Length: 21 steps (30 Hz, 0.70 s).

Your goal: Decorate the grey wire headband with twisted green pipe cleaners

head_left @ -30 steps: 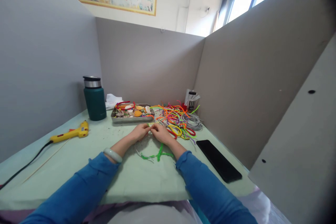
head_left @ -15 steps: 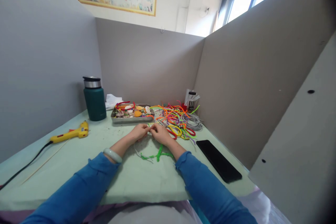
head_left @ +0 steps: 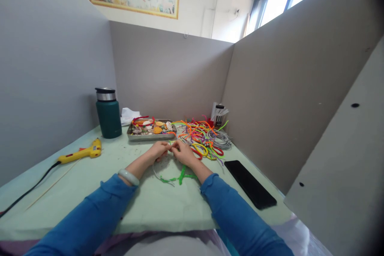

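A thin grey wire (head_left: 155, 172) curves down from my left hand (head_left: 160, 150) toward green fuzzy pipe cleaner (head_left: 181, 175) wound along its lower part, with ends sticking out over the table. Both hands meet fingertip to fingertip above the tabletop. My left hand is closed in a pinch on the wire. Opposite it, my right hand (head_left: 182, 152) pinches at the same spot, and a bit of green shows just above the fingertips. The exact grip is too small to make out, and my right forearm covers part of the green pipe cleaner.
Behind my hands stand a metal tray (head_left: 151, 137) of shells and beads and a tangled heap of coloured pipe cleaners (head_left: 201, 132). A yellow glue gun (head_left: 81, 154), a wooden stick (head_left: 54, 184) and a green bottle (head_left: 108, 118) are left; a black phone (head_left: 250, 184) lies right. Grey partitions enclose the table.
Both hands stay at the same place, pinched together. Only tiny finger shifts show, and the wire has moved very slightly.
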### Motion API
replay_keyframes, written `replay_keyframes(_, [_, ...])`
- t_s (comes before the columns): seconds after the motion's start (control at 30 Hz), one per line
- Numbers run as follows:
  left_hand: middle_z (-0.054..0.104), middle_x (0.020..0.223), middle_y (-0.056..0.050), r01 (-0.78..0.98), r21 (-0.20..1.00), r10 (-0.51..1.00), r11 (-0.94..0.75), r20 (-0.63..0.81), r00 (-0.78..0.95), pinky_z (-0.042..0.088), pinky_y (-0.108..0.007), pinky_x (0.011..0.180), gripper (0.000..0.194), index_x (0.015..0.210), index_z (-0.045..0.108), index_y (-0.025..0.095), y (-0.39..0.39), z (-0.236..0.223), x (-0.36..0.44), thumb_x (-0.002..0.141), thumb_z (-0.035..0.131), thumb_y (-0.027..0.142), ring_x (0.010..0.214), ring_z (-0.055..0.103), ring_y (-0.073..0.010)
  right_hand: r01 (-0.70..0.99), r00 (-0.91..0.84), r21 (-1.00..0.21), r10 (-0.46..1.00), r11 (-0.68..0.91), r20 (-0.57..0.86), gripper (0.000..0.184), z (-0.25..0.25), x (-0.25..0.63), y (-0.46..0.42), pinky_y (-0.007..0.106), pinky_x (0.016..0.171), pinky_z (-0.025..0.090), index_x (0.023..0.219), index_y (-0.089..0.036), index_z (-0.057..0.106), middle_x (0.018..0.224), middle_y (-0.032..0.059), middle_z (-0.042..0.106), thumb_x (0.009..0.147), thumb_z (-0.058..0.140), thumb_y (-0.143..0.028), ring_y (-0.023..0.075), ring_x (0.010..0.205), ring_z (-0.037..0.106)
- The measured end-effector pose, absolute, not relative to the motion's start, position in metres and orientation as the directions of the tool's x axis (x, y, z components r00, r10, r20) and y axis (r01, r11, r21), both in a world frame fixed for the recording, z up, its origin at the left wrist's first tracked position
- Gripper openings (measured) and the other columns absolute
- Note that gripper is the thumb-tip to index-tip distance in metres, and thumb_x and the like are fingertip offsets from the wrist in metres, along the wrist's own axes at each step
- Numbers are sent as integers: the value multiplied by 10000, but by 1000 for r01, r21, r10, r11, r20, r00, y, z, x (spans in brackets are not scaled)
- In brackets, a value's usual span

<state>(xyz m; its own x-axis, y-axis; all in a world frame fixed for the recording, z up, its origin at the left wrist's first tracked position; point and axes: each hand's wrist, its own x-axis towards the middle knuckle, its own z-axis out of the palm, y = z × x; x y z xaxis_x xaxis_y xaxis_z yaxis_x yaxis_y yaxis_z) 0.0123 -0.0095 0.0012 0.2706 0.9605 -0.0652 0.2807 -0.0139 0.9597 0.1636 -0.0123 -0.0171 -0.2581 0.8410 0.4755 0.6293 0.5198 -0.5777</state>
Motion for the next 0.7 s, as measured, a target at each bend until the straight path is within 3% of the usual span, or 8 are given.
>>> replay_keyframes(0.27, [334, 395, 84, 232, 973, 962, 5, -68, 264, 158, -198, 306, 163, 660, 479, 182, -15, 7, 11, 709, 548, 321, 293, 221, -48, 605, -280, -588, 835, 536, 473, 199, -15, 165, -15, 221, 571, 359, 989, -208, 552, 701, -8, 615, 809, 504, -274, 133, 631, 539])
replay_keyframes(0.7, [330, 399, 88, 247, 969, 962, 11, -78, 262, 175, -205, 299, 161, 641, 464, 185, -12, 3, 11, 692, 550, 312, 287, 211, -47, 587, -318, -580, 819, 565, 477, 201, -18, 166, -11, 212, 558, 338, 983, -223, 582, 696, -19, 619, 804, 494, -251, 124, 621, 529])
